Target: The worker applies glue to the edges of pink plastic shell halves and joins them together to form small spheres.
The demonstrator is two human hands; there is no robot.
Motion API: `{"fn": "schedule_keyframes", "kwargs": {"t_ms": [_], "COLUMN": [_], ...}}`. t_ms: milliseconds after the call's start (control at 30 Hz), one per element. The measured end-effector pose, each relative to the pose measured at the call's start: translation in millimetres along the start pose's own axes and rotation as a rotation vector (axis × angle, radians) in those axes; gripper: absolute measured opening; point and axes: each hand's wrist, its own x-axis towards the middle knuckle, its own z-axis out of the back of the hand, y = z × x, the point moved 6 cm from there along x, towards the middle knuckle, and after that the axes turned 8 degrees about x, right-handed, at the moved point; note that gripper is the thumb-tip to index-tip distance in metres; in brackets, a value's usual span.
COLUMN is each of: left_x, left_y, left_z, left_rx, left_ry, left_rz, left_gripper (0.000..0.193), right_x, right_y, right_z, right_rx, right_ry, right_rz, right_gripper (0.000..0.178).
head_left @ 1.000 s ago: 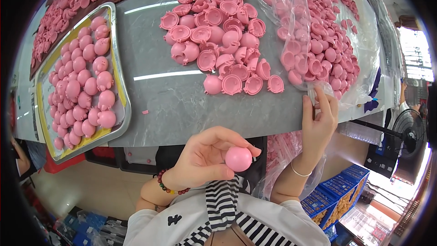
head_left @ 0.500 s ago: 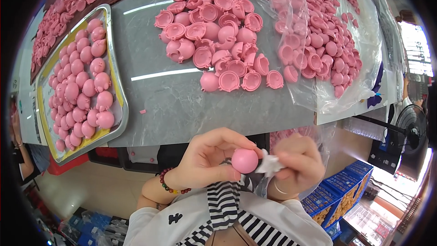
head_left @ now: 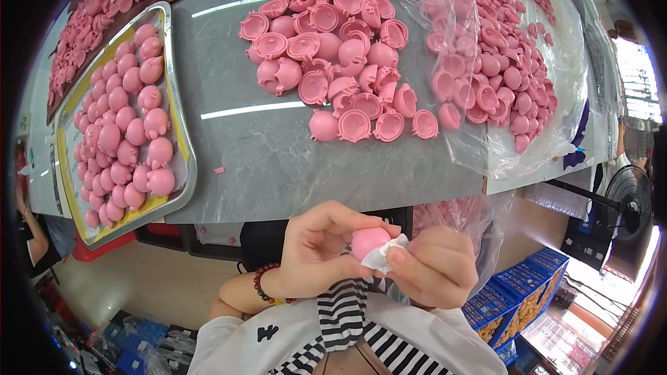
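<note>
Between the fingers and thumb of my left hand (head_left: 316, 243) is a smooth pink plastic ball (head_left: 368, 240), held in front of my chest just off the table edge. My right hand (head_left: 438, 267) pinches a crumpled white wipe (head_left: 382, 257), which is pressed against the ball's lower right side. Whether it is cloth or paper I cannot tell. Beyond my hands, a heap of open pink half shells (head_left: 354, 125) and some round pieces lies on the grey table (head_left: 264, 167).
A silver-rimmed tray (head_left: 182, 191) of pink balls stands at the left. Behind it, more pink parts (head_left: 104, 7) lie on a brown cloth. A clear plastic bag (head_left: 479, 156) with pink pieces spreads at the right. Blue crates (head_left: 493, 298) and a black fan (head_left: 629, 198) are beyond.
My right hand has moved left and brought the white wipe from beside the ball onto its surface. The left hand keeps hold of the ball, shifted slightly. The view has shifted a little.
</note>
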Motion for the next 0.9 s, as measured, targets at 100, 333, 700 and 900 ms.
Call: {"fn": "schedule_keyframes", "kwargs": {"t_ms": [100,333,700,900], "left_x": [1,9,-3,-38], "left_y": [2,-11,-44,-138], "left_z": [2,3,8,32], "left_rx": [-0.015,-0.088,0.214,1.654], "left_ry": [-0.017,0.071,0.045,-0.713], "left_rz": [-0.02,-0.051,-0.163,-0.736], "left_gripper": [0.04,0.044,0.043,0.027], "right_x": [-8,-14,-1,-20], "right_y": [2,-32,-87,-101], "right_z": [-4,46,69,79], "right_rx": [-0.02,-0.62,-1.074,-0.895], "right_ry": [-0.041,-0.172,0.03,-0.094], "right_rz": [0.041,-0.413,-0.407,-0.298], "right_gripper": [0.036,0.015,0.024,0.014]}}
